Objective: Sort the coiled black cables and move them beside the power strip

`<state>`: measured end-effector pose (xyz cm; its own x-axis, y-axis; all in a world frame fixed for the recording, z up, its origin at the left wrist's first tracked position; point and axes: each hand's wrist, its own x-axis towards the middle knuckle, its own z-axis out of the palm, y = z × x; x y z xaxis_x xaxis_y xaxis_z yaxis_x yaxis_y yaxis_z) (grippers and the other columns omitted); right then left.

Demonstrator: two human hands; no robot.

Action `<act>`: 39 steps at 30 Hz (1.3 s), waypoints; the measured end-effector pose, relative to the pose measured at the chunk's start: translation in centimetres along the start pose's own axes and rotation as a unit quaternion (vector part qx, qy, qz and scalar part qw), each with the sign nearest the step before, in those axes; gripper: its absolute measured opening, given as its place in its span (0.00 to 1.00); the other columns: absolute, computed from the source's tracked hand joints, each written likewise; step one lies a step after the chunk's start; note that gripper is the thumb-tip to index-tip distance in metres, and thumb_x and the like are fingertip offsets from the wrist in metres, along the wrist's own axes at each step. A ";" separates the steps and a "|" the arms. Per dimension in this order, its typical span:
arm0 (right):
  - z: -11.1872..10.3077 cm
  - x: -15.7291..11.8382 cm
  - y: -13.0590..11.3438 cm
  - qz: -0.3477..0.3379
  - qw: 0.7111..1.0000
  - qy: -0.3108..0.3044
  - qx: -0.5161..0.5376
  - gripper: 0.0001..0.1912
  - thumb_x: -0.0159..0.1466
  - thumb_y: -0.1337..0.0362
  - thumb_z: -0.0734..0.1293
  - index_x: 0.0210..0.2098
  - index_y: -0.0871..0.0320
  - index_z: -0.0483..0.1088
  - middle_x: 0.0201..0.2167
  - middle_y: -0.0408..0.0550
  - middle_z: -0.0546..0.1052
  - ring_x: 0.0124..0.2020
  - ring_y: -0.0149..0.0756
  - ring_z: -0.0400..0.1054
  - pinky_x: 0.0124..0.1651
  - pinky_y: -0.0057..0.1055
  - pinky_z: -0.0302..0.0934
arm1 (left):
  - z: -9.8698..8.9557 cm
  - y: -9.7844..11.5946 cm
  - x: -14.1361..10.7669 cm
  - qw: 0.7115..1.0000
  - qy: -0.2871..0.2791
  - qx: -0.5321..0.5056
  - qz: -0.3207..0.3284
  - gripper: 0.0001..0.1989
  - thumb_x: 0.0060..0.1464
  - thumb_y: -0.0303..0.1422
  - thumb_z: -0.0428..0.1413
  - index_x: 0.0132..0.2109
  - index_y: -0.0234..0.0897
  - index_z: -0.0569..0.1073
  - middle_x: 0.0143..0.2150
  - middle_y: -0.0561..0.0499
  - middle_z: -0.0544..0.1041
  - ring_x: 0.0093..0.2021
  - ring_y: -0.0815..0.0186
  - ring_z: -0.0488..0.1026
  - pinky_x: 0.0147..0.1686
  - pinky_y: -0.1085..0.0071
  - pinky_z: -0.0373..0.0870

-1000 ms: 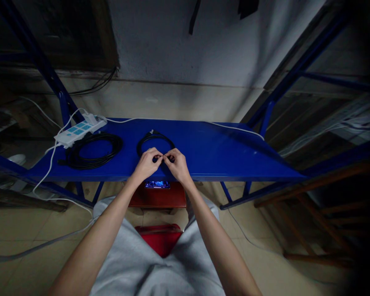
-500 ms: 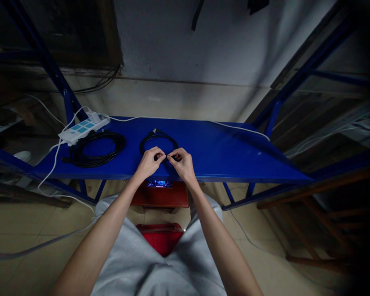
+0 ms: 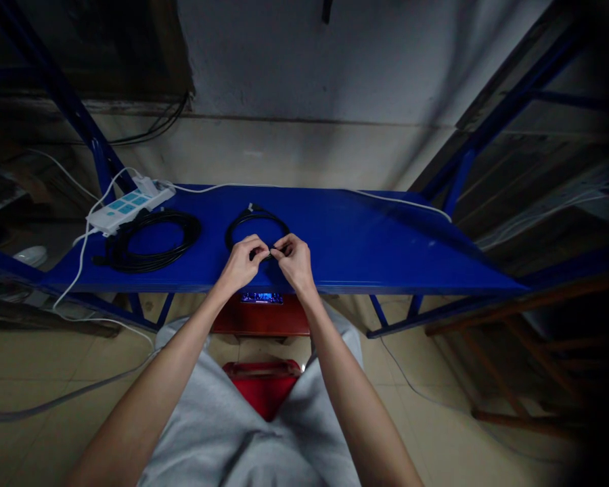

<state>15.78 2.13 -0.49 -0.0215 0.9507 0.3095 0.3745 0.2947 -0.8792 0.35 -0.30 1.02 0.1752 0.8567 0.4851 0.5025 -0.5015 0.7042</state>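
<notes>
A black cable point(image 3: 241, 218) lies in a loop on the blue shelf, its connector end point(image 3: 251, 207) at the loop's far side. At the near side of that loop, my left hand point(image 3: 244, 258) is closed in a pinch on the cable. My right hand point(image 3: 293, 258) pinches there too, its fingertips almost touching those of the left. A tiny item between the fingertips, perhaps a tie, is too small to make out. To the left rests a thicker coil of black cable point(image 3: 190, 233), apart from both hands.
A white power strip point(image 3: 101, 220) with blue sockets sits at the left end of the blue shelf point(image 3: 365, 243). White cords point(image 3: 396, 200) run along the back edge. Below the front edge, a lit phone point(image 3: 262, 297) lies on a red-brown stool point(image 3: 264, 321).
The view has shifted slightly, moving the shelf up and widening it a little. Both hands stay pinched at the loop's near side, with small finger movements.
</notes>
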 end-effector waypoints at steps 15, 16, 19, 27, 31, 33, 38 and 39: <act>-0.1 -0.6 -0.1 -0.066 0.997 0.025 -0.031 0.03 0.60 0.67 0.69 0.31 0.56 0.76 0.34 0.49 0.73 0.35 0.38 0.65 0.39 0.35 0.61 | 0.1 0.0 -0.2 0.999 0.007 0.027 -0.018 0.07 0.60 0.30 0.55 0.33 0.37 0.74 0.34 0.50 0.73 0.35 0.65 0.70 0.36 0.69 0.65; -0.2 -0.6 -0.1 -0.065 0.997 0.031 -0.034 0.02 0.60 0.66 0.69 0.31 0.56 0.75 0.34 0.48 0.72 0.34 0.38 0.65 0.39 0.35 0.61 | 0.1 0.0 -0.2 0.999 0.007 0.027 -0.019 0.07 0.61 0.31 0.55 0.33 0.37 0.74 0.34 0.50 0.73 0.35 0.65 0.70 0.37 0.69 0.65; -0.3 -0.7 -0.3 -0.060 0.996 0.041 -0.042 0.02 0.59 0.64 0.70 0.30 0.56 0.75 0.33 0.47 0.73 0.32 0.37 0.64 0.38 0.34 0.61 | 0.0 -0.2 -0.1 1.000 0.007 0.012 -0.023 0.07 0.60 0.31 0.55 0.33 0.36 0.74 0.33 0.51 0.73 0.35 0.66 0.70 0.36 0.70 0.65; -0.2 -0.5 -0.1 -0.074 0.997 -0.002 -0.034 0.05 0.60 0.66 0.69 0.31 0.56 0.78 0.32 0.47 0.75 0.32 0.36 0.65 0.37 0.33 0.60 | 0.0 -0.2 -0.1 1.000 0.009 -0.004 -0.030 0.07 0.59 0.31 0.56 0.32 0.36 0.74 0.32 0.51 0.73 0.33 0.67 0.69 0.34 0.70 0.64; -0.1 -0.5 0.0 -0.098 0.994 -0.015 -0.033 0.06 0.61 0.65 0.67 0.33 0.56 0.78 0.32 0.47 0.75 0.33 0.36 0.66 0.37 0.33 0.60 | 0.0 -0.1 -0.2 1.000 0.011 0.004 -0.027 0.07 0.59 0.30 0.56 0.32 0.36 0.74 0.33 0.51 0.73 0.33 0.67 0.69 0.34 0.70 0.64; -0.2 -0.5 -0.1 -0.104 0.994 -0.028 -0.033 0.07 0.61 0.65 0.67 0.33 0.56 0.79 0.33 0.47 0.75 0.34 0.36 0.67 0.38 0.33 0.61 | -0.1 -0.3 -0.2 0.999 0.019 0.008 -0.029 0.06 0.58 0.29 0.56 0.32 0.36 0.74 0.32 0.51 0.73 0.33 0.67 0.69 0.34 0.70 0.64; -0.3 -0.7 -0.5 -0.143 0.987 -0.055 -0.051 0.05 0.60 0.65 0.69 0.32 0.56 0.78 0.34 0.47 0.74 0.39 0.39 0.67 0.43 0.35 0.61 | -0.1 -0.4 -0.3 0.998 0.035 0.006 -0.049 0.06 0.57 0.29 0.57 0.31 0.36 0.75 0.30 0.52 0.72 0.31 0.67 0.68 0.33 0.71 0.63; -0.4 -0.7 -0.5 -0.147 0.986 -0.057 -0.053 0.04 0.59 0.65 0.69 0.32 0.55 0.78 0.34 0.47 0.73 0.40 0.39 0.67 0.44 0.35 0.61 | -0.2 -0.3 -0.3 0.998 0.035 0.004 -0.050 0.06 0.57 0.30 0.57 0.31 0.36 0.75 0.30 0.52 0.72 0.31 0.67 0.68 0.32 0.71 0.63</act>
<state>15.96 1.27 -0.15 -0.2449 0.8323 0.4973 0.4318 0.5529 -0.7127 -0.03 -0.41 0.72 0.0634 0.8920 0.4477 0.5221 -0.4119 0.7468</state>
